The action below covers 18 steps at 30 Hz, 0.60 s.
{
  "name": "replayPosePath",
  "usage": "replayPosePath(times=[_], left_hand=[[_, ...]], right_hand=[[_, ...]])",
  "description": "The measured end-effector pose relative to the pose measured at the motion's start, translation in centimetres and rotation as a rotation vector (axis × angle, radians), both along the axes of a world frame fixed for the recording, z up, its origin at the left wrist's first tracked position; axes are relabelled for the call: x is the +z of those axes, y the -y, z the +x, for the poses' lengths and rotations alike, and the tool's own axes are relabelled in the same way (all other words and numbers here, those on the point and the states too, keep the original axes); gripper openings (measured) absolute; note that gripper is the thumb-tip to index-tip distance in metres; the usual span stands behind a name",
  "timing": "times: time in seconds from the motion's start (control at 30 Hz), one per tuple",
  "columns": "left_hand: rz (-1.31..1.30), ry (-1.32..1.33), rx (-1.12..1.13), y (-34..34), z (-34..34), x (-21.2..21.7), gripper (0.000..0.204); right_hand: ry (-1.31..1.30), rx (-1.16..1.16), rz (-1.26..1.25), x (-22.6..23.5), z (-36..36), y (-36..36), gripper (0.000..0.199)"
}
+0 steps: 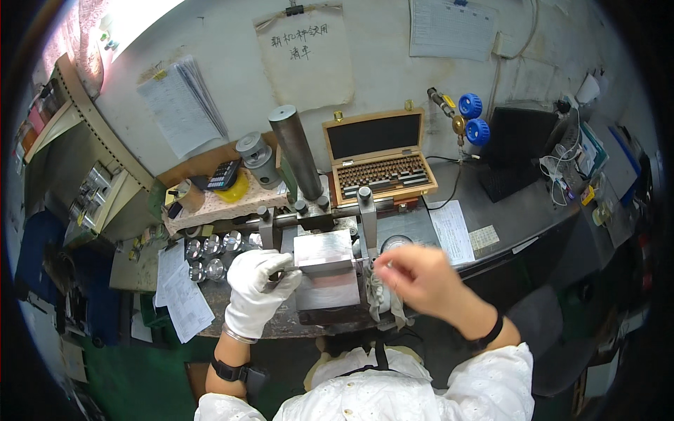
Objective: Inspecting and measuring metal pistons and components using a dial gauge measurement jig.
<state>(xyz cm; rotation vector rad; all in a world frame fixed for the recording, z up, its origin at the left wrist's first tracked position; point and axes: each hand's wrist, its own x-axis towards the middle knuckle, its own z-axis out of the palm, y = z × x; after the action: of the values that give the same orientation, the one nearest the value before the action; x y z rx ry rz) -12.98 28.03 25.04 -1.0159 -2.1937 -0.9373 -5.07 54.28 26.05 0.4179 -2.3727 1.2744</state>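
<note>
My left hand (255, 289), in a white glove, is closed at the left end of a bright metal block (323, 247). A small dark piece shows between its thumb and fingers, too small to name. My right hand (424, 278) is bare, with thumb and forefinger pinched together to the right of the block. A thin rod juts from the block's right side toward those fingertips; whether they hold anything is hidden. The block rests on a metal fixture, with a lower flat plate (327, 291) in front and a thick steel column (298, 154) behind.
Behind the fixture stands an open wooden case (382, 184) of metal gauge blocks. Round metal parts (214, 269) sit at the left, near paper sheets (184, 302). A crumpled cloth (380, 297) hangs at the bench's front edge. Blue-knobbed valves (477, 131) and a black monitor (516, 140) are at back right.
</note>
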Motion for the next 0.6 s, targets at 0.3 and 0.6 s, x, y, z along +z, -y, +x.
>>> replayPosePath(times=[0.3,0.6], left_hand=[[-0.215,-0.003,-0.044,-1.3,-1.5,-2.8,0.028],[-0.229,-0.034,-0.12,-0.6,-2.4,-3.4,0.031]], right_hand=[[0.11,-0.154,-0.032,-7.2,2.3,5.2,0.068],[0.223,-0.089,-0.04,-6.9,1.1,5.4,0.078]])
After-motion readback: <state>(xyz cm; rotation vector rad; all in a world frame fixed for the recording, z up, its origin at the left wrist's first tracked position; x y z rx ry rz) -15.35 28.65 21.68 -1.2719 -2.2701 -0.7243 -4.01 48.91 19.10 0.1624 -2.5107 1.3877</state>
